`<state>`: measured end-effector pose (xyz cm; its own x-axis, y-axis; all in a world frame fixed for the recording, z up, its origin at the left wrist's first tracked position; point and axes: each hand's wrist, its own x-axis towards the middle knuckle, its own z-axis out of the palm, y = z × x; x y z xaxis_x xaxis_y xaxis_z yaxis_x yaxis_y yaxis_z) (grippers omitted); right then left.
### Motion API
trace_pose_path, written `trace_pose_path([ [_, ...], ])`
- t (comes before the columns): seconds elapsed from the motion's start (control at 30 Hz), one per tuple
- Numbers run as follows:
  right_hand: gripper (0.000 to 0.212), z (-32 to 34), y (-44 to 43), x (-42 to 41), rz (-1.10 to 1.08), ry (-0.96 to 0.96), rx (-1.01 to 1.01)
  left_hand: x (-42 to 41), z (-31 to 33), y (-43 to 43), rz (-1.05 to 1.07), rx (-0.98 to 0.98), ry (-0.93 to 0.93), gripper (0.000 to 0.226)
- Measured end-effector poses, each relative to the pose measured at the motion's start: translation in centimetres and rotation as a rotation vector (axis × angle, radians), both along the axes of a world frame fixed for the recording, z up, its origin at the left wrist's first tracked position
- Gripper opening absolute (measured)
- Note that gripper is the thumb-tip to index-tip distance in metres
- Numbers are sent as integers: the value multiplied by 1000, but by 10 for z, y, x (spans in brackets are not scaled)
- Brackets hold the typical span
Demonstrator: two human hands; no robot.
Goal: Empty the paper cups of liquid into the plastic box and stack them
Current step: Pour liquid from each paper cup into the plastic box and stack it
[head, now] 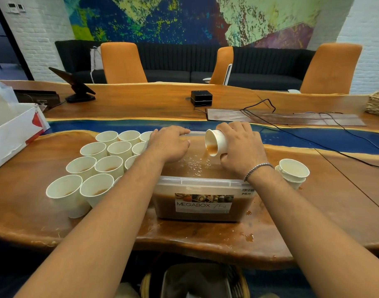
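Right grip (242, 147) tilts one cup (219, 140) over box (201, 183).

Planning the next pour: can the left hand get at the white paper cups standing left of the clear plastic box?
Probably yes. The left hand only steadies the clear plastic box, and the white paper cups stand just left of it with nothing between. It must release the box first.
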<state>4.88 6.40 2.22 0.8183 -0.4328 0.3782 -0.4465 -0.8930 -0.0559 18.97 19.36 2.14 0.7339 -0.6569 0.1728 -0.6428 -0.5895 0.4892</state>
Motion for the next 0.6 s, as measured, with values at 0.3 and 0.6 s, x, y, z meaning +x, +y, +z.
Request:
trace_pose_path([
  [0.3,69,0,1,-2,42,-117,-50,-1,1,0,12,10,-2,42],
  [0.6,76,-3,0,-2,64,-239,-117,1,0,-1,1,19,-1,43],
])
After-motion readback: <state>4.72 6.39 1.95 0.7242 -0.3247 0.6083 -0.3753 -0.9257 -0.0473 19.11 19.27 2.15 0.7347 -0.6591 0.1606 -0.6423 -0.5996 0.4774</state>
